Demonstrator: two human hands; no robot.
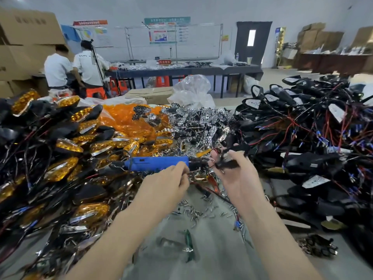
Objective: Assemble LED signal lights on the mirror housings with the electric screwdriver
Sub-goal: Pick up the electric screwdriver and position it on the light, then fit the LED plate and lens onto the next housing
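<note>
Left forearm [113, 237] and right forearm [268, 235] reach low over the grey worktop [218, 263]; a green-handled tool [189, 244] lies between them, untouched. Beyond it, loose screws [193, 212] are scattered just short of the hands. Left hand [167, 183]: fingers curled tight at the nose of the blue screwdriver [157, 163], which lies pointing right. Cannot tell whether they pinch a screw, a wire or the tool itself. Right hand [237, 176]: palm up, fingers wrapped round a small black housing [232, 157] with red and black leads trailing from it, held just off the screwdriver's tip. Judged step: seating the light parts in the housing ahead of screwing. To do it well: tuck leads clear of the screw hole, hold housing steady with the hole facing the bit, set bit square to the screw before triggering, stop once it seats, since the plastic likely strips easily. Further back: finished amber lights [66, 145] heaped left, orange lenses [129, 120] and chrome reflectors [197, 122] centre, bare wired housings [302, 126] heaped right. Far end: two people [58, 67] at a second worktop, cartons [26, 29] stacked behind.
</note>
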